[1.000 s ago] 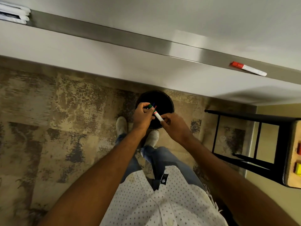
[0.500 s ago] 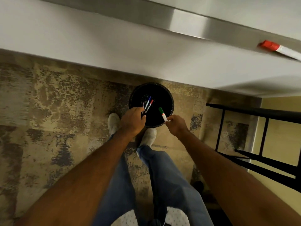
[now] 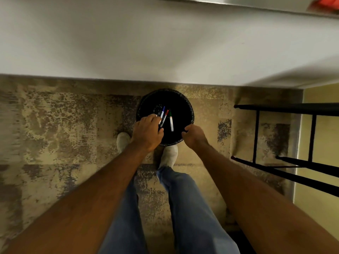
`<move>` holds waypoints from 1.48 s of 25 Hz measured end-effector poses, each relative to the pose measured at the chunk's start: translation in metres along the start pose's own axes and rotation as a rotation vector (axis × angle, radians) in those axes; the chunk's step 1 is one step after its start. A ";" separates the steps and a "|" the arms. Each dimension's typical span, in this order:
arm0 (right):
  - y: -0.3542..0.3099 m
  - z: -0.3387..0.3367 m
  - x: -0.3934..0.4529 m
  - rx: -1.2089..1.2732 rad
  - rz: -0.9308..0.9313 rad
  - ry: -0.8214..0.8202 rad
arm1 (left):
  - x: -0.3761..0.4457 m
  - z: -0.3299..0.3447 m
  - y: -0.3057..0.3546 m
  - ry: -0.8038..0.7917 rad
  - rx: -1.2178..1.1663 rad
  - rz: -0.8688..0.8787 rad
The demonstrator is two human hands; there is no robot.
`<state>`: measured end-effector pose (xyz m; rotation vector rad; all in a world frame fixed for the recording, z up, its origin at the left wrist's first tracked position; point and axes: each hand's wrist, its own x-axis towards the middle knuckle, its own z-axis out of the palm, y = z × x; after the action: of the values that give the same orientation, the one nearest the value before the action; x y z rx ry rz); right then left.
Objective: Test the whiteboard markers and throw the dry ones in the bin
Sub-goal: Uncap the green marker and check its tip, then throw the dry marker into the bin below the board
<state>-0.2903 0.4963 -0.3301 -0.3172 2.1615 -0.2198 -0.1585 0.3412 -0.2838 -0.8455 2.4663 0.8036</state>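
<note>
The green-capped marker (image 3: 171, 123) has left our right hand (image 3: 193, 135), which half a second ago pinched it; now it hangs free over the black bin (image 3: 189, 107), apparently dropping in. That hand is loosely curled, empty. Our left hand (image 3: 147, 132) grips the blue and red markers (image 3: 163, 116), we judge awaiting their turn.
</note>
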 end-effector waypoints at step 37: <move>-0.026 -0.289 -0.224 0.354 -0.215 0.545 | -0.086 -0.267 0.201 0.250 0.187 0.305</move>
<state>-0.4002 0.5518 0.0155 -0.3079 2.5563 -0.8869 -0.2777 0.3387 0.0403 -0.5363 2.8850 0.5787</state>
